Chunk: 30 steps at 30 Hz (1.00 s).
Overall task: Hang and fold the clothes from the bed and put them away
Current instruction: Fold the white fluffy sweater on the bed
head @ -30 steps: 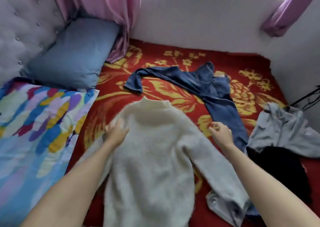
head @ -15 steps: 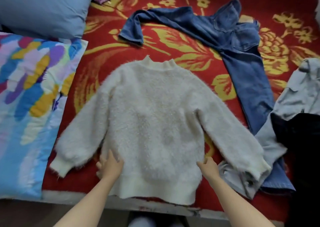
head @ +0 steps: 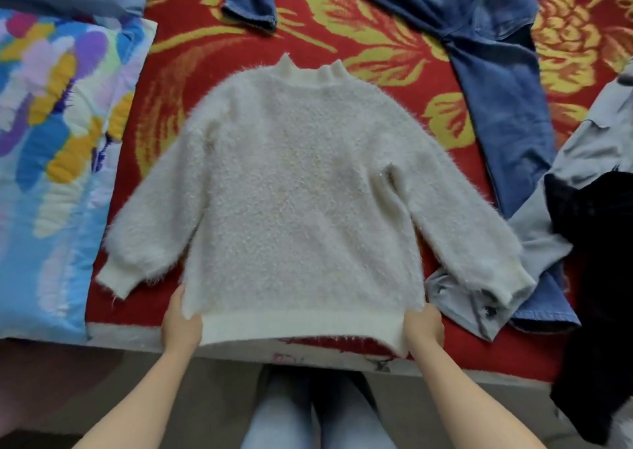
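Snagging is looming: my left hand (head: 181, 325) and right hand (head: 424, 325) are gripping the sweater (head: 301, 188) hem, its right sleeve overlying a grey garment (head: 534, 239).

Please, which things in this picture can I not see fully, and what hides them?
Head view: fingertips of the left hand and right hand, tucked under the hem of the fluffy white sweater they grip.
Blue denim jeans: top cut off by the upper edge.
Pale grey shirt: cut by the right edge, partly under a black garment of unclear kind.
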{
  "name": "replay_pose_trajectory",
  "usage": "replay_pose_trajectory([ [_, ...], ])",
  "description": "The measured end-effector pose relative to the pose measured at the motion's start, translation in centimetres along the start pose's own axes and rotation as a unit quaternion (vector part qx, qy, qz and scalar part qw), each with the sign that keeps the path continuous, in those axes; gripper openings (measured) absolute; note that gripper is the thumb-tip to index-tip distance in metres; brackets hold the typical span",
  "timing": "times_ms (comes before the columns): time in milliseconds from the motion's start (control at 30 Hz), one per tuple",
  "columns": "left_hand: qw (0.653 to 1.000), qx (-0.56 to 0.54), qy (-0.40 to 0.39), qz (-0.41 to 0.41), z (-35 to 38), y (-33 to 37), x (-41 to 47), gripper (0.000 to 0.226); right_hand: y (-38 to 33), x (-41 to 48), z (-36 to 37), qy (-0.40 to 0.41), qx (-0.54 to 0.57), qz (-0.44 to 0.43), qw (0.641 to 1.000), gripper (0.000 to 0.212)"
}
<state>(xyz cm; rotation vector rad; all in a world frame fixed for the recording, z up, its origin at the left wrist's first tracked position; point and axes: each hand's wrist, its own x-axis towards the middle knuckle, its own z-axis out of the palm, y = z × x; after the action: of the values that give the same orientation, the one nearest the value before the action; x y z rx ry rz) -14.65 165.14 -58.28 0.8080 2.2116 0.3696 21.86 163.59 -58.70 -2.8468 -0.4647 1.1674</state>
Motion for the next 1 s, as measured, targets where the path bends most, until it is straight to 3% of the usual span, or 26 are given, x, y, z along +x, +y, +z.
replay_pose_trajectory([
  [133,0.997,0.043,-0.038,-0.057,0.7,-1.1,-1.2,0.067,1.5,0.4,0.3,-0.070,-0.047,0.029,0.996,0.048],
  [200,0.990,0.124,-0.005,-0.072,1.8,0.6,-1.5,0.075,0.5,0.7,0.1,-0.071,-0.047,0.000,0.996,0.052],
  [267,0.981,0.191,0.022,-0.021,2.8,3.3,-1.9,0.077,-0.7,1.3,-1.2,-0.025,-0.012,-0.045,0.999,0.050],
  [367,0.965,0.251,-0.013,0.079,5.1,7.2,-2.3,0.078,-2.3,3.0,-4.6,0.098,0.059,-0.069,0.991,0.034],
  [533,0.937,0.278,-0.075,0.200,9.5,12.9,-3.5,0.071,-2.2,7.9,-9.9,0.172,0.187,0.054,0.966,0.063],
  [667,0.894,0.337,-0.140,0.259,12.3,12.8,-4.6,0.070,-0.7,10.2,-11.1,0.159,0.296,0.153,0.929,0.069],
  [733,0.866,0.384,-0.178,0.266,13.5,12.0,-4.9,0.069,0.2,11.5,-10.8,0.139,0.348,0.168,0.912,0.067],
  [833,0.841,0.416,-0.260,0.229,14.5,10.8,-4.8,0.066,0.5,12.6,-11.1,0.101,0.473,0.167,0.859,0.052],
  [933,0.811,0.426,-0.357,0.180,14.8,10.7,-4.2,0.064,-0.2,13.2,-11.9,0.061,0.478,0.162,0.861,0.043],
  [1000,0.815,0.414,-0.367,0.172,14.6,11.2,-3.9,0.063,-1.0,13.2,-13.1,0.078,0.471,0.145,0.867,0.049],
])
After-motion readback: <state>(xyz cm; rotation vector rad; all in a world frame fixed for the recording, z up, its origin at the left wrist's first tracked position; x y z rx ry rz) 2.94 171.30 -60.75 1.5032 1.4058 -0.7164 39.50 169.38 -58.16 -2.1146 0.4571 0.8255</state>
